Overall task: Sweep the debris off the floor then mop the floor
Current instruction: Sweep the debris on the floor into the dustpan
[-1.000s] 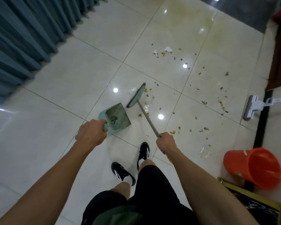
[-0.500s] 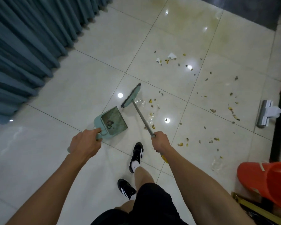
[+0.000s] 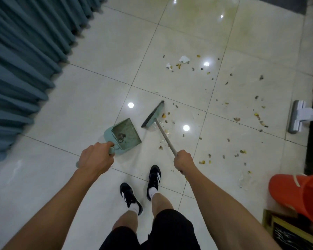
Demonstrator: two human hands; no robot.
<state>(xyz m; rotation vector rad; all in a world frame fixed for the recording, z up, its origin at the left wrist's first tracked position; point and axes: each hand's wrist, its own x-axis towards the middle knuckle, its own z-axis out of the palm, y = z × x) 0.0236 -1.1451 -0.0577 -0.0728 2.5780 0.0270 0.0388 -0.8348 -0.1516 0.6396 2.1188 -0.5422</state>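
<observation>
A: What was seen nearest the camera?

B: Two bare forearms were extended forward above black shorts, and two black sneakers (image 3: 153, 181) with white stripes were planted on the glossy tiled floor (image 3: 98, 98), just behind the dustpan.

A: And the dustpan itself?

B: The teal dustpan (image 3: 124, 136) was laid flat on the floor with its mouth turned away from the person. A small clump of swept dirt was seen inside it, by the comb teeth. Its handle was gripped by the left hand (image 3: 95, 157), the fingers being curled fully round it.

A: What was held on the other side?

B: Right of the dustpan, the metal shaft of the broom (image 3: 165, 138) was clasped in the right hand (image 3: 183, 160), the fingers being wrapped tightly round it. The teal broom head (image 3: 153, 115) was set on the floor just beyond and right of the dustpan's mouth, a narrow gap being left between the two.

A: Where was the debris?

B: The debris (image 3: 222, 156) was scattered to the right of the dustpan and beyond it: small brown and yellow bits around the broom shaft, with torn white paper scraps (image 3: 184, 59) well beyond the broom head.

A: Anything else?

B: Far right of the dustpan, an orange bucket (image 3: 300, 197) was tipped on its side, and a white mop head (image 3: 297, 117) was lying further off. Blue-grey curtains (image 3: 22, 56) were hung to the dustpan's left.
</observation>
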